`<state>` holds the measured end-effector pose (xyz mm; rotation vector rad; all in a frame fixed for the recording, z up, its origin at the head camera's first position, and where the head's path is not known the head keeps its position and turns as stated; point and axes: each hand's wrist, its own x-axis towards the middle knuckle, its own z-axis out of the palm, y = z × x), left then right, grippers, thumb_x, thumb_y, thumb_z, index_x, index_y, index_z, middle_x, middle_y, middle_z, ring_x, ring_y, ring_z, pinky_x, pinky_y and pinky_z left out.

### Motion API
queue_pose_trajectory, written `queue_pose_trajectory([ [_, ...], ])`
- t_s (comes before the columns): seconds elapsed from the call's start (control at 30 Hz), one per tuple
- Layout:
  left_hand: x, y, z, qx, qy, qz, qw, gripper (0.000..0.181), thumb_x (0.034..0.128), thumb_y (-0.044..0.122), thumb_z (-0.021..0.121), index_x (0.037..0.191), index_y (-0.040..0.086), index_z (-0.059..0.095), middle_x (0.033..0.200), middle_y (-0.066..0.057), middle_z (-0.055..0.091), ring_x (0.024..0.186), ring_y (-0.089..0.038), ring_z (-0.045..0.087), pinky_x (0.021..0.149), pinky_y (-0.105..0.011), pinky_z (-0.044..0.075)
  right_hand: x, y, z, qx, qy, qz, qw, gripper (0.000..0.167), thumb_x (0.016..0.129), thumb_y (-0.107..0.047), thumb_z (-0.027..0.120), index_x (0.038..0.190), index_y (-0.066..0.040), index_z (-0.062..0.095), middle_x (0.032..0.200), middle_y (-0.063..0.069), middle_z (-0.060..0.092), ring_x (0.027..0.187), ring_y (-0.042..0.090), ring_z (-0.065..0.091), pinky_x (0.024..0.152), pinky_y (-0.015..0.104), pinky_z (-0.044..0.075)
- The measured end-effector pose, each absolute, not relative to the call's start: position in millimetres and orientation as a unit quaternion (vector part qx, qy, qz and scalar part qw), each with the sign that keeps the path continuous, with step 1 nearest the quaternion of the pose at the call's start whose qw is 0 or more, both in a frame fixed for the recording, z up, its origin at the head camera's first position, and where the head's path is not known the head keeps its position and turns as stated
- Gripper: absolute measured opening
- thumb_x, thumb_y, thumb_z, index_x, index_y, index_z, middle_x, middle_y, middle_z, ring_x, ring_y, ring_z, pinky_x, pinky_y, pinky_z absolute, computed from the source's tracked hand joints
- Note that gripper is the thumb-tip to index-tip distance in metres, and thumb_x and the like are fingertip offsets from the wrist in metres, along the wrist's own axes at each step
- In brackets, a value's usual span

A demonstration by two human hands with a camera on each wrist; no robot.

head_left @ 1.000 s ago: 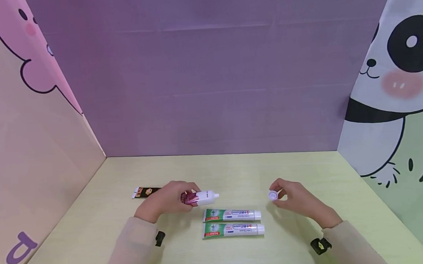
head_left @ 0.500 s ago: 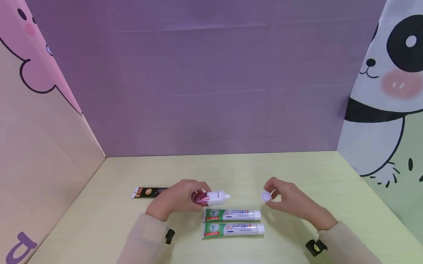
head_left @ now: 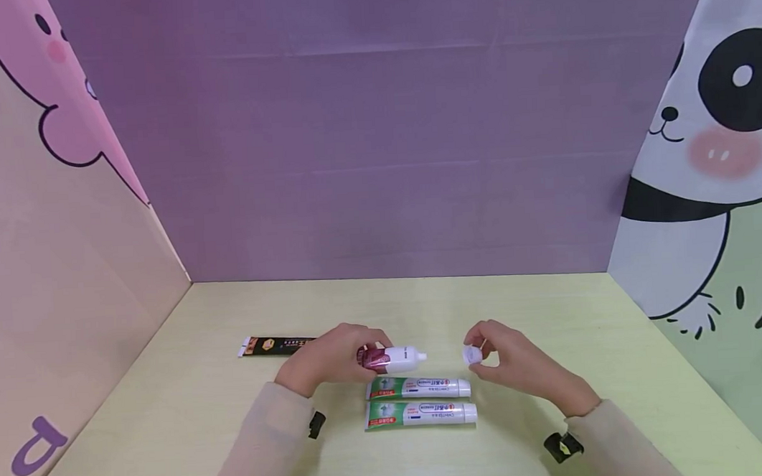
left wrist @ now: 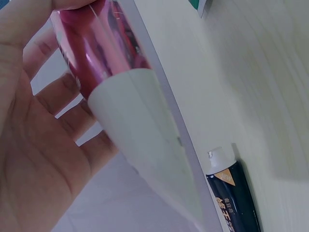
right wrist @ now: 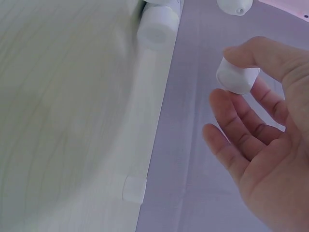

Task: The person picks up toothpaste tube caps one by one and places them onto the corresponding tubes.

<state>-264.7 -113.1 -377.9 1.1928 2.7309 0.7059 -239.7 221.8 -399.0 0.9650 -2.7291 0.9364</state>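
Observation:
My left hand [head_left: 335, 357] grips a maroon-and-white toothpaste tube [head_left: 397, 359] above the table, its bare nozzle pointing right. In the left wrist view the shiny pink part of that tube [left wrist: 101, 46] is pinched near the thumb, and its white part runs downward. Across a small gap, my right hand [head_left: 519, 360] pinches a white screw cap [head_left: 472, 355] between thumb and fingers, with its hollow side towards the nozzle. The right wrist view shows the same cap [right wrist: 236, 77] under the thumb, the other fingers spread loosely.
Two green-and-white toothpaste tubes, an upper one [head_left: 421, 387] and a lower one [head_left: 422, 413], lie side by side just below the held tube, caps to the right. A black toothpaste tube [head_left: 277, 345] lies behind the left hand, partly hidden. A purple wall [head_left: 377, 159] closes the back.
My left hand has carried the maroon-and-white tube to the right. My right hand has brought the cap a little to the left, so the gap between nozzle and cap has narrowed.

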Motion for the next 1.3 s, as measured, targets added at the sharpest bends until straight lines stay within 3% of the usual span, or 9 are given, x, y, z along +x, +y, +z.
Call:
queue_pose_trajectory([
  [0.3, -265.8, -106.5, -378.3, 0.393, 0.891, 0.225, 0.045, 0.036, 0.0812, 0.007, 0.078, 0.115, 0.017, 0.069, 0.096, 0.007, 0.064, 0.083, -0.011, 0.055, 0.075, -0.027, 0.049, -237.4, 214.4, -398.2, 0.316, -0.89, 0.326, 0.049, 0.029, 0.085, -0.009, 0.079, 0.108, -0.011, 0.062, 0.103, -0.005, 0.059, 0.091, 0.017, 0.062, 0.083, 0.039, 0.055],
  [0.6, -266.3, -99.2, -381.3, 0.401, 0.887, 0.225, 0.046, 0.034, 0.0809, 0.01, 0.08, 0.113, 0.018, 0.07, 0.092, 0.011, 0.062, 0.081, -0.01, 0.054, 0.073, -0.026, 0.049, -237.0, 204.3, -396.4, 0.336, -0.874, 0.35, 0.036, 0.03, 0.084, -0.002, 0.079, 0.106, -0.01, 0.06, 0.102, -0.004, 0.06, 0.091, 0.013, 0.062, 0.083, 0.04, 0.055],
  [0.83, -264.6, -92.7, -380.7, 0.387, 0.891, 0.229, 0.065, 0.035, 0.0812, 0.011, 0.081, 0.113, 0.018, 0.07, 0.09, 0.011, 0.061, 0.081, -0.01, 0.054, 0.071, -0.025, 0.049, -236.1, 199.4, -397.4, 0.345, -0.868, 0.357, 0.024, 0.031, 0.085, -0.003, 0.079, 0.11, -0.009, 0.062, 0.105, -0.003, 0.063, 0.092, 0.026, 0.066, 0.085, 0.042, 0.055],
  [1.07, -264.0, -90.2, -379.9, 0.395, 0.887, 0.232, 0.061, 0.035, 0.08, 0.01, 0.08, 0.112, 0.019, 0.07, 0.087, 0.011, 0.06, 0.077, -0.009, 0.053, 0.069, -0.025, 0.049, -235.8, 198.1, -399.0, 0.351, -0.865, 0.359, 0.024, 0.029, 0.085, -0.006, 0.08, 0.109, -0.01, 0.063, 0.103, -0.005, 0.065, 0.089, 0.011, 0.065, 0.086, 0.038, 0.055],
  [1.3, -262.8, -88.8, -377.9, 0.396, 0.885, 0.238, 0.064, 0.036, 0.0793, 0.008, 0.08, 0.112, 0.019, 0.069, 0.086, 0.011, 0.06, 0.077, -0.009, 0.053, 0.068, -0.025, 0.049, -235.1, 194.9, -400.2, 0.353, -0.862, 0.363, 0.028, 0.029, 0.084, -0.004, 0.08, 0.107, -0.01, 0.062, 0.101, -0.006, 0.066, 0.088, 0.007, 0.065, 0.087, 0.031, 0.054],
])
